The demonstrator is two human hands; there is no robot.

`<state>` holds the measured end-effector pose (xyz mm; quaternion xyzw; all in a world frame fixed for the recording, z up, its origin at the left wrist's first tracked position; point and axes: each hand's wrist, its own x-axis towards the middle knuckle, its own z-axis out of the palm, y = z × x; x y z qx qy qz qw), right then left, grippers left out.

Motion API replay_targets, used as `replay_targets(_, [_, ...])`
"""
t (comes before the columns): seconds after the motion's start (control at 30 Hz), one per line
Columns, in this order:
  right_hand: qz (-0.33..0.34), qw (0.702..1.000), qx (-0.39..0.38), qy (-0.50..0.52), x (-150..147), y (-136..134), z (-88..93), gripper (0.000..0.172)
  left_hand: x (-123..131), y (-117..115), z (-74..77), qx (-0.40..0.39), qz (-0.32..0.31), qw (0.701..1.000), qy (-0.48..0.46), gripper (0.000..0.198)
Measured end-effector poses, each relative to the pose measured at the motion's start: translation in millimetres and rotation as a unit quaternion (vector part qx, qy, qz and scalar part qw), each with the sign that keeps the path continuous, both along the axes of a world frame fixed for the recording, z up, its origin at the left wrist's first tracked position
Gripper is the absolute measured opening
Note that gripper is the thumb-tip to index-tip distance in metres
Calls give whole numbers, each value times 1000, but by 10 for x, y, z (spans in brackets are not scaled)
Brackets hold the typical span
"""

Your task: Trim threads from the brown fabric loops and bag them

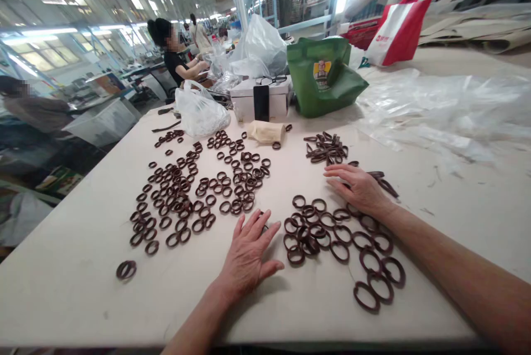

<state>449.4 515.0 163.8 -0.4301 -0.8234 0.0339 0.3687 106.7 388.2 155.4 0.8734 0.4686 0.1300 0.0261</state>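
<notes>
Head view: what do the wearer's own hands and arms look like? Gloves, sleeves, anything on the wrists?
Both the left hand and the right hand are bare: no gloves. The left forearm and right forearm show no sleeve as far as the frame reaches. No watch, bracelet, cable or marking shows on either, and no jewellery on the visible fingers.

On the table I see a spread of rings at left and a ring cluster near right; I have the left hand between them. The right hand is at the cluster's far side, just short of a loop pile. Farther off stand, left to right, a plastic bag, a box behind a phone, and a carrier bag.
</notes>
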Motion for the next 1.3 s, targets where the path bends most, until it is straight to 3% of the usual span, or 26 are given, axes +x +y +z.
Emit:
replay_targets(0.07, [4, 1000, -10, 18, 18, 12, -75, 24, -147, 38, 12, 19, 36, 999, -20, 73])
replay_targets(0.17, [-14, 998, -26, 56, 98, -13, -126, 21, -556, 84, -26, 45, 167, 984, -32, 70])
replay_targets(0.23, [-31, 996, -33, 78, 149, -29, -127, 19, -827, 77, -73, 36, 216, 976, -3, 65])
replay_targets(0.33, [-52, 993, -35, 95, 197, -35, -105, 18, -1078, -21, -118, 4, 200, 979, 38, 58])
replay_targets(0.43, [-56, 992, -36, 103, 215, -32, -80, 17, -1145, -150, -113, -7, 157, 986, 51, 53])
replay_targets(0.53, [-54, 993, -33, 100, 221, -25, -80, 16, -1084, -164, -91, 20, 158, 987, 32, 58])
replay_targets(0.63, [-54, 994, -30, 94, 228, -10, -103, 16, -904, 3, -63, 26, 179, 983, -1, 65])
replay_targets(0.77, [-60, 994, -34, 89, 255, 0, -112, 17, -535, 281, 16, -45, 165, 985, -14, 69])
replay_targets(0.87, [-67, 993, -36, 86, 286, -9, -92, 17, -321, 329, 97, -111, 112, 987, -27, 65])
replay_targets(1.0, [-71, 993, -42, 84, 311, 4, -78, 18, -303, 362, 160, -142, 26, 989, -41, 65])
replay_targets(1.2, [-71, 992, -39, 94, 329, 49, -90, 17, -329, 871, 174, -68, 82, 993, -45, 68])
replay_targets(1.3, [-69, 992, -44, 97, 339, 39, -78, 18, -217, 969, 173, -88, 26, 996, -12, 64])
